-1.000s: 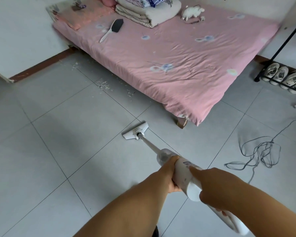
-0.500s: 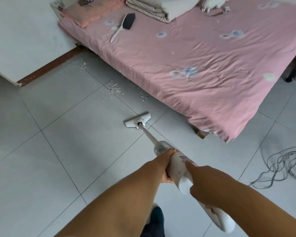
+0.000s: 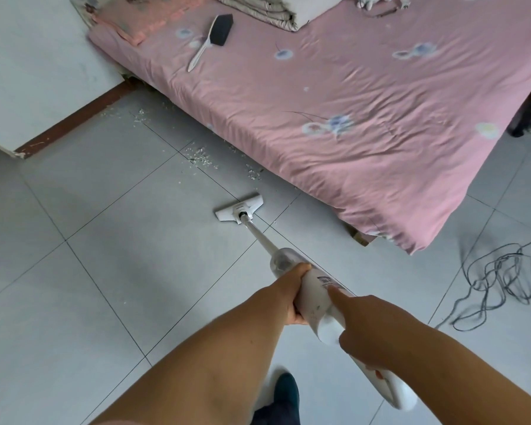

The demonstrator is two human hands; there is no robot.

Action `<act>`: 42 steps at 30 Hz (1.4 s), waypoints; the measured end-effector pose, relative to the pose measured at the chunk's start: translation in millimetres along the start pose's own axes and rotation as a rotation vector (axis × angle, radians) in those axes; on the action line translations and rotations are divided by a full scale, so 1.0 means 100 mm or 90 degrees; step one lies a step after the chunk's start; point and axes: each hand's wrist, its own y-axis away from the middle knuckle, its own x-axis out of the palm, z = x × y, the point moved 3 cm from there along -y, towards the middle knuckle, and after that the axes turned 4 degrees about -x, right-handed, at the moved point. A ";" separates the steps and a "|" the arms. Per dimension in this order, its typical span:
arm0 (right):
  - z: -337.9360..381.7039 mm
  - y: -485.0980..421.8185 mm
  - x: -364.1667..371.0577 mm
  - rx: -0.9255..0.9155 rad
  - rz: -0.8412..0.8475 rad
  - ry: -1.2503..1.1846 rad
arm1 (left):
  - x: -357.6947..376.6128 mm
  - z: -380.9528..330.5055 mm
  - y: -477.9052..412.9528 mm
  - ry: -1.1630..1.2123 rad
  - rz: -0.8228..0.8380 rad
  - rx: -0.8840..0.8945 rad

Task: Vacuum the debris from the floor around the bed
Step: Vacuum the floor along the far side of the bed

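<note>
Low in the middle of the view, two bare forearms reach forward and both hands hold a white stick vacuum cleaner (image 3: 314,297). The left hand (image 3: 290,297) grips the vacuum's body from its left side, fingers curled underneath, just behind the clear dust cup (image 3: 284,260). The right hand (image 3: 367,328) is closed around the handle a little further back, its index finger lying straight along the top of the body.

Ahead of the hands, a thin tube (image 3: 259,237) slopes down to the floor head (image 3: 239,208), which rests flat on the grey tiled floor (image 3: 105,240). Beyond the floor head, well ahead of the hands, small pale bits of debris (image 3: 201,156) lie scattered on the tiles, close along the bed's near edge; more specks sit further off near the brown baseboard (image 3: 74,121).

Ahead and to the right of the hands stands the bed (image 3: 350,124), covered in a wrinkled pink sheet with faint flower prints. On its far part lies a hand brush (image 3: 210,41) with a black head and a pale handle, near folded bedding (image 3: 267,10).

Right of the right hand, a dark power cord (image 3: 497,280) lies in loose tangled loops on the floor. Below the forearms, a dark shoe (image 3: 285,391) shows, blurred.
</note>
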 end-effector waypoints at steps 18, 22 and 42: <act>0.20 1.38 0.64 -0.095 0.090 0.152 | -0.18 1.94 0.46 0.214 0.029 0.059; 0.43 1.41 0.70 -0.129 0.114 0.198 | -0.42 2.14 0.54 0.277 0.018 0.069; 2.59 -0.22 0.63 -0.236 0.150 0.274 | -2.80 0.93 0.62 0.384 -0.066 0.050</act>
